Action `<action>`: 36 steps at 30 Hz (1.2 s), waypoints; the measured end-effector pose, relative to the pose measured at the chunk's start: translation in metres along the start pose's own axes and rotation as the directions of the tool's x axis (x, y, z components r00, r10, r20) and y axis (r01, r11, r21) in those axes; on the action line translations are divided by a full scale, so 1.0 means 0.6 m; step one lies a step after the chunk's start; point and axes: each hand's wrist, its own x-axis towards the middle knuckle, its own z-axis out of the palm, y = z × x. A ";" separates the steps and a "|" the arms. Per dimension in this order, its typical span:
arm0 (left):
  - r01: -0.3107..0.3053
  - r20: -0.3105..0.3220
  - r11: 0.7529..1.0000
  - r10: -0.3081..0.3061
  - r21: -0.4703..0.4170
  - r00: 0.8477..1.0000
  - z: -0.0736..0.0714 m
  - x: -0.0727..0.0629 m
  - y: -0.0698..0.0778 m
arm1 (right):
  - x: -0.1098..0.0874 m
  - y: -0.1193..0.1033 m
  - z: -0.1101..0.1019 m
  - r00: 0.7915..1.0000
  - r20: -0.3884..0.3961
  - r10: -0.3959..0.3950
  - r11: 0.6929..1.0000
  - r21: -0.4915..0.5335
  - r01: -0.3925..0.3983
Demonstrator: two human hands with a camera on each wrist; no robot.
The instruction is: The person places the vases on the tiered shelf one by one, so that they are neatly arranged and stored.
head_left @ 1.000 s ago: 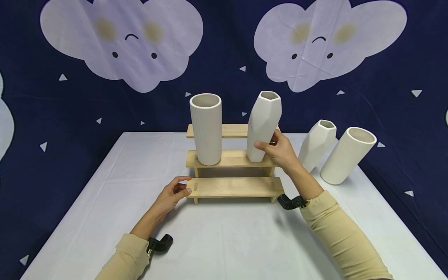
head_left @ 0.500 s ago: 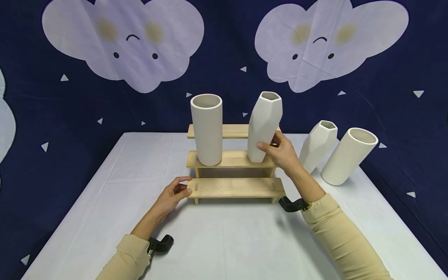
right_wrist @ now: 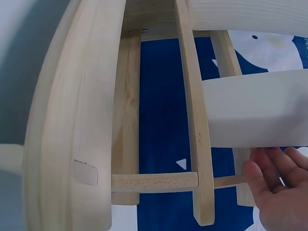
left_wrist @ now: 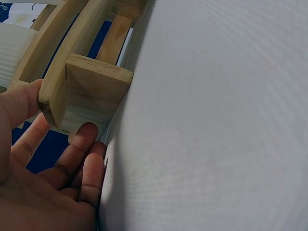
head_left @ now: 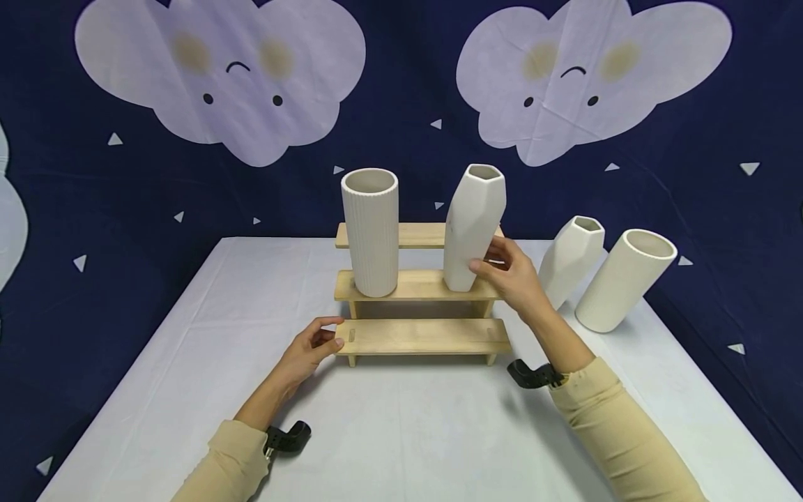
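A three-tier wooden display stand [head_left: 423,336] stands on the table. My left hand [head_left: 307,354] pinches the left end of its lowest step between thumb and index finger; in the left wrist view the other fingers [left_wrist: 91,178] curve below that step. On the middle step, a white faceted vase [head_left: 473,223] stands upright at the right. My right hand [head_left: 516,275] is at its lower right side, thumb and fingertips right at its edge and not closed round it. The right wrist view shows these fingers [right_wrist: 260,166] beside the vase wall. A white ribbed cylindrical vase [head_left: 373,237] occupies the step's left.
Right of the stand, another faceted white vase [head_left: 571,261] and a slanted-looking cylindrical white vase [head_left: 621,282] stand on the white-covered table [head_left: 401,432]. A dark blue cloud-patterned cloth [head_left: 401,84] hangs behind the table.
My right hand has loosened from the faceted vase and shifted slightly right, its thumb sliding from the vase's front to its edge. The left hand and vases stay put.
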 end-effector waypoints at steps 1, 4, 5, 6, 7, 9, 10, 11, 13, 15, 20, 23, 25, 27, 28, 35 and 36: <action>-0.001 0.000 1.000 0.001 0.001 1.000 0.000 0.000 0.000 | -0.002 0.000 -0.001 1.000 -0.001 -0.002 1.000 0.006 0.002; -0.002 0.000 1.000 0.002 0.005 1.000 0.000 -0.001 0.000 | -0.006 0.000 -0.003 1.000 -0.008 -0.012 1.000 0.012 0.012; -0.004 0.001 1.000 0.004 0.008 1.000 0.000 -0.001 0.000 | -0.008 0.000 -0.004 1.000 -0.011 -0.014 1.000 0.008 0.014; -0.006 0.002 1.000 0.006 0.011 1.000 0.000 -0.002 0.000 | -0.010 0.000 -0.005 1.000 -0.016 -0.013 1.000 0.004 0.013; -0.008 0.001 1.000 0.008 0.013 1.000 0.000 -0.002 0.000 | -0.012 0.000 -0.007 1.000 -0.020 -0.012 1.000 -0.003 0.012; -0.010 0.004 1.000 0.010 0.017 1.000 -0.001 -0.003 0.001 | -0.016 0.000 -0.010 1.000 -0.029 -0.008 1.000 -0.011 0.007; -0.012 0.005 1.000 0.012 0.018 1.000 -0.001 -0.003 0.001 | -0.018 0.000 -0.011 0.999 -0.034 -0.004 1.000 -0.016 0.004; -0.008 0.001 1.000 0.008 0.017 1.000 -0.001 -0.003 0.002 | -0.021 0.000 -0.013 0.999 -0.038 -0.002 1.000 -0.017 0.001; -0.007 0.000 1.000 0.007 0.023 1.000 -0.001 -0.003 0.002 | -0.025 0.001 -0.016 0.999 -0.047 -0.005 1.000 -0.017 0.004; -0.004 -0.003 1.000 0.004 0.023 1.000 -0.001 -0.003 0.002 | -0.029 0.003 -0.020 0.998 -0.058 -0.014 1.000 -0.015 0.013; -0.009 0.001 1.000 0.009 0.015 1.000 -0.001 -0.003 0.001 | -0.040 0.008 -0.030 0.996 -0.086 -0.036 0.999 -0.032 0.033; -0.006 0.000 1.000 0.006 0.007 1.000 -0.001 -0.002 0.000 | -0.050 0.009 -0.038 0.994 -0.100 -0.035 0.998 -0.054 0.030; -0.007 0.002 1.000 0.007 0.007 1.000 -0.001 -0.001 0.000 | -0.057 0.009 -0.045 0.994 -0.107 -0.033 0.998 -0.066 0.026; -0.007 0.003 1.000 0.007 0.004 1.000 0.000 -0.001 0.000 | -0.064 0.010 -0.052 0.993 -0.114 -0.032 0.997 -0.068 0.025; -0.010 0.006 1.000 0.010 0.005 1.000 0.000 -0.001 0.000 | -0.068 0.011 -0.056 0.992 -0.119 -0.032 0.997 -0.068 0.024; -0.016 0.020 1.000 0.016 0.017 1.000 -0.001 -0.003 -0.001 | -0.093 0.020 -0.082 0.988 -0.146 -0.049 0.995 -0.096 0.035; -0.017 0.020 1.000 0.016 0.019 1.000 -0.001 -0.003 -0.001 | -0.097 0.022 -0.086 0.988 -0.150 -0.048 0.994 -0.104 0.033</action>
